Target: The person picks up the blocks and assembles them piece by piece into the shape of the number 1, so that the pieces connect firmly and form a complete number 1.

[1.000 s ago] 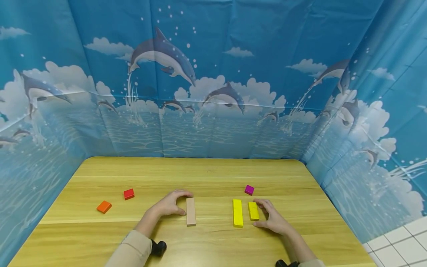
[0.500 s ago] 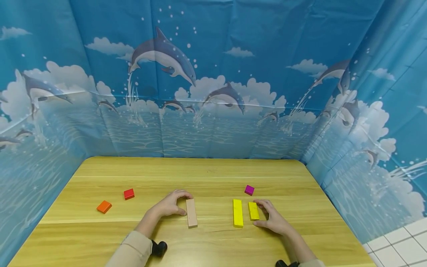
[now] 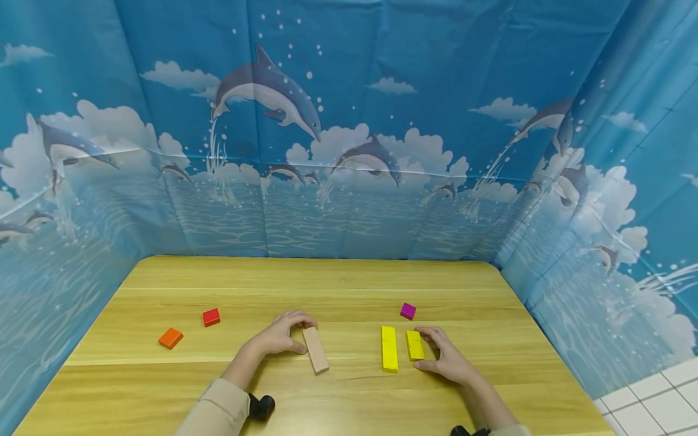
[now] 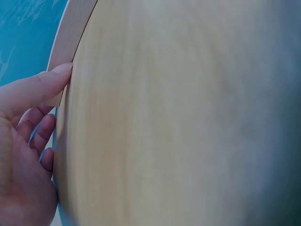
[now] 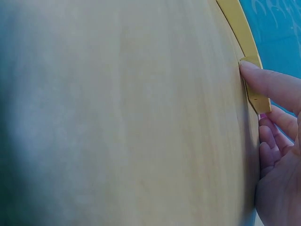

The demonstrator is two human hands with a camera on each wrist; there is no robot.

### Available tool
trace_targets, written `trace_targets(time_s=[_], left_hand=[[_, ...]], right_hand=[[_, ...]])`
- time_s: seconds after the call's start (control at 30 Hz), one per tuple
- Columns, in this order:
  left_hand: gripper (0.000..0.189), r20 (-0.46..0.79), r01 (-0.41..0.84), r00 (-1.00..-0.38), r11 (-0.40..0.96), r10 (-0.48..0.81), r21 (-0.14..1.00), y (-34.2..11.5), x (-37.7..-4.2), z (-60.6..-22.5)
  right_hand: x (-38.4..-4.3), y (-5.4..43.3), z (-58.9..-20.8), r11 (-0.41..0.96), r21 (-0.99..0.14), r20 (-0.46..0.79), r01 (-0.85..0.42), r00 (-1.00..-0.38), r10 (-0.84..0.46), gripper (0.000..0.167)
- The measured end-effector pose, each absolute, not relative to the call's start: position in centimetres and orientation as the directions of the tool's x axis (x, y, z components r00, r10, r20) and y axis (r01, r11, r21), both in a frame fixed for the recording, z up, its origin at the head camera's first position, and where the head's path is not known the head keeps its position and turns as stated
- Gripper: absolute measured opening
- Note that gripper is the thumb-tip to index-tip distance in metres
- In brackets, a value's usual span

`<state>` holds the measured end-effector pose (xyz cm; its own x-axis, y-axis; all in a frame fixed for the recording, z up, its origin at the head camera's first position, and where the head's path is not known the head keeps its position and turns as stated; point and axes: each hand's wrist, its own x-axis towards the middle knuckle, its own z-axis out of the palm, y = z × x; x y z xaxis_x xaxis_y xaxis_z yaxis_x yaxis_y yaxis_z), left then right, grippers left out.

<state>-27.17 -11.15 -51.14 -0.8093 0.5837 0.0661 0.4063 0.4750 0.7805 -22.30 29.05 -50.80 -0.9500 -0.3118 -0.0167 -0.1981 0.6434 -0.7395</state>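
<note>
My left hand [image 3: 283,334] holds the far part of a long plain-wood block [image 3: 315,350] between thumb and fingers. The block lies flat and slanted, its near end pointing to the right. In the left wrist view, the thumb presses the side of the wooden block [image 4: 70,37]. My right hand [image 3: 446,356] pinches a short yellow block [image 3: 414,346] at its far and near ends. Just left of it lies a longer yellow block [image 3: 389,349], apart from the short one. The right wrist view has the thumb on the short yellow block [image 5: 256,92].
A purple block [image 3: 408,311] lies beyond the yellow ones. On the left of the wooden table [image 3: 327,278] are a red block [image 3: 211,317] and an orange block [image 3: 171,338]. A blue dolphin-print curtain [image 3: 338,200] borders the table's back and sides.
The plain-wood block has turned in my left hand: its near end has swung right and it now lies slanted. My right hand and the yellow blocks have stayed put.
</note>
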Motion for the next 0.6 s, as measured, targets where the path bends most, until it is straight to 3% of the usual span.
trace_targets(time_s=[0.33,0.6], left_hand=[[0.034,0.167,0.451,-0.784,0.364,0.597,0.815,-11.43,-27.06,-51.32],[0.038,0.085,0.371,-0.807,0.390,0.584,0.843,-11.31,-27.14,-51.33]], right_hand=[[-22.25,29.05,-50.83,0.654,-0.728,-0.012,-0.204,-0.951,-0.309,0.069],[-22.23,28.95,-50.72,0.650,-0.736,-0.021,-0.189,-0.953,-0.301,0.069]])
